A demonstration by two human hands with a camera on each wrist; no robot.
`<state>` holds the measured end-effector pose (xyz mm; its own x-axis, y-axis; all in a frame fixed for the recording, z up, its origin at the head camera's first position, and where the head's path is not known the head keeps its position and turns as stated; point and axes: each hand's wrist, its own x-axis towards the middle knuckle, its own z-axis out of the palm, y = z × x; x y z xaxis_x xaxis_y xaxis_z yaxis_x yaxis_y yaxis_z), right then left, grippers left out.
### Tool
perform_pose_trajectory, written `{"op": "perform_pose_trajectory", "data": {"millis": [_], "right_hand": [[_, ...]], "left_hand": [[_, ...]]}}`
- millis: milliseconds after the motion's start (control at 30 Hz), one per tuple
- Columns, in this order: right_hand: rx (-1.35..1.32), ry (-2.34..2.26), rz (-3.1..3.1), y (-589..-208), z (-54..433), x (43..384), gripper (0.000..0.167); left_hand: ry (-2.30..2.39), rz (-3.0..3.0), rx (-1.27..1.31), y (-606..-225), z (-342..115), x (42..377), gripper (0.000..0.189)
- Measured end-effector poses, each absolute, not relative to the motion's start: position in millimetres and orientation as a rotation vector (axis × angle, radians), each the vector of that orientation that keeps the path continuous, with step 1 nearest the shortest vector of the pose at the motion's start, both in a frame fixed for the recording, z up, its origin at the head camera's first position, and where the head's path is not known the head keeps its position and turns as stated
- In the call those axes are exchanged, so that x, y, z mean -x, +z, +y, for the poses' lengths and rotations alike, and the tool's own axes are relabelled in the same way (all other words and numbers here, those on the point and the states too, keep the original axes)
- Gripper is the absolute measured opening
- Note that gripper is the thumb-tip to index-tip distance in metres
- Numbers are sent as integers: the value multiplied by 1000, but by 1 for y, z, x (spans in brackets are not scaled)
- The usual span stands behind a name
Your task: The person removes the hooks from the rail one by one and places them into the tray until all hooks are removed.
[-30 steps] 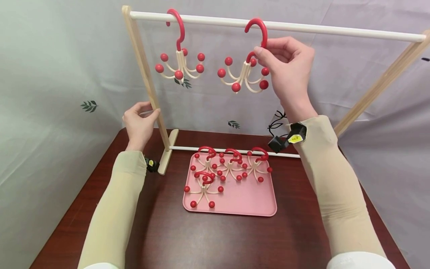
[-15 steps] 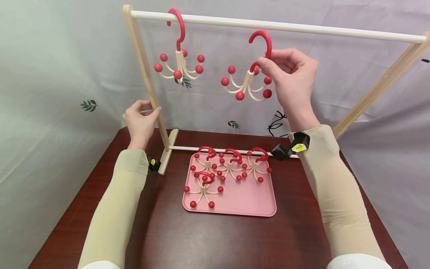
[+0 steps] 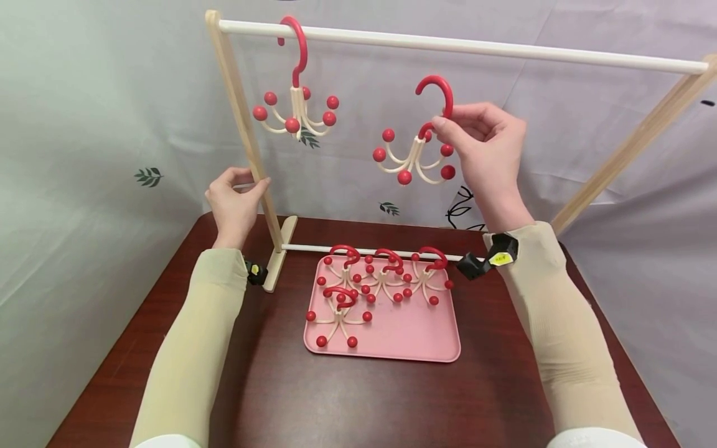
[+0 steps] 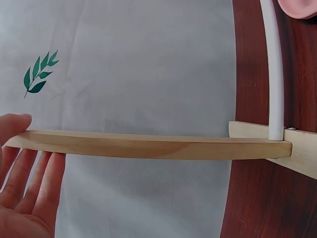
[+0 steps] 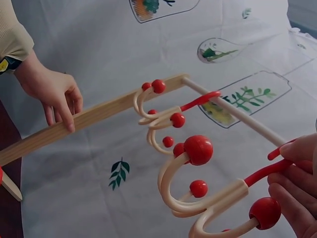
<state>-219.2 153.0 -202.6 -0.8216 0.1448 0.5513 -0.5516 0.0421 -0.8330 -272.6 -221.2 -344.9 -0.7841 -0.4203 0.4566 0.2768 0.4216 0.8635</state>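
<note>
My right hand (image 3: 490,146) pinches the red hook of a hanger (image 3: 417,152) with cream arms and red ball tips. Its hook stands below the rack's white top rail (image 3: 504,53), apart from it in the head view. A second hanger (image 3: 297,106) of the same kind hangs on that rail near its left end. My left hand (image 3: 235,202) grips the left wooden post (image 3: 238,106) of the rack between thumb and fingers. In the left wrist view the left thumb lies above the post (image 4: 148,145) and the fingers below it.
A pink tray (image 3: 414,336) holds several more red and cream hangers (image 3: 338,314) on the dark wooden table (image 3: 347,404). The rack's white lower rail (image 3: 305,247) runs behind the tray. Its right post (image 3: 633,146) slants at the far right. Grey cloth with leaf prints hangs behind.
My right hand has moved down, bringing the hanger from close by the top rail to below it. The left hand keeps its hold on the post.
</note>
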Motion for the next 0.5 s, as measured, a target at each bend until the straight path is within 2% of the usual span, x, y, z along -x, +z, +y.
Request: {"op": "perform_pose_trajectory", "data": {"millis": [500], "right_hand": [[-400, 1710, -1964, -244, 167, 212, 26]], "left_hand": [[-1364, -2051, -123, -345, -220, 272, 26]]}}
